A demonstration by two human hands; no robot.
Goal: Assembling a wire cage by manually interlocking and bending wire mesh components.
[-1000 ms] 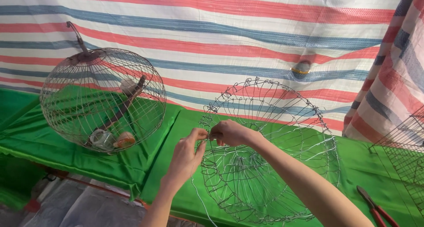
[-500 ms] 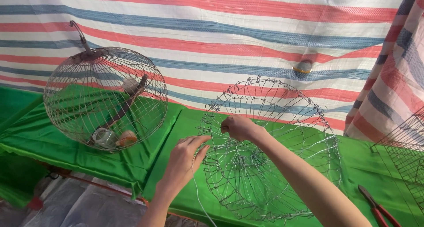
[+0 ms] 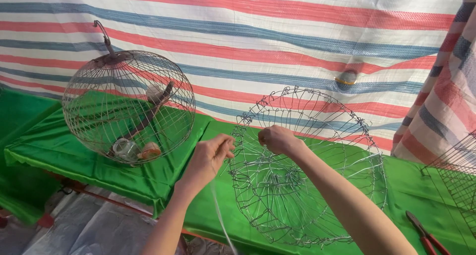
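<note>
A half-built round wire cage frame (image 3: 317, 185) stands tilted on the green cloth-covered table (image 3: 59, 151), its open side toward me. My right hand (image 3: 277, 140) pinches a wire on the frame's upper left rim. My left hand (image 3: 210, 158) is just left of the frame, fingers closed on a thin wire strand (image 3: 220, 220) that trails down toward the floor.
A finished round wire cage (image 3: 129, 106) with a hook, a wooden perch and small cups stands at the left. Red-handled pliers (image 3: 424, 232) lie at the lower right. Another wire cage (image 3: 456, 175) shows at the right edge. A striped tarp (image 3: 248, 41) hangs behind.
My hands have drawn apart: the left pulled the thin wire away to the left and down, while the right stayed on the frame's rim. The view shifted slightly.
</note>
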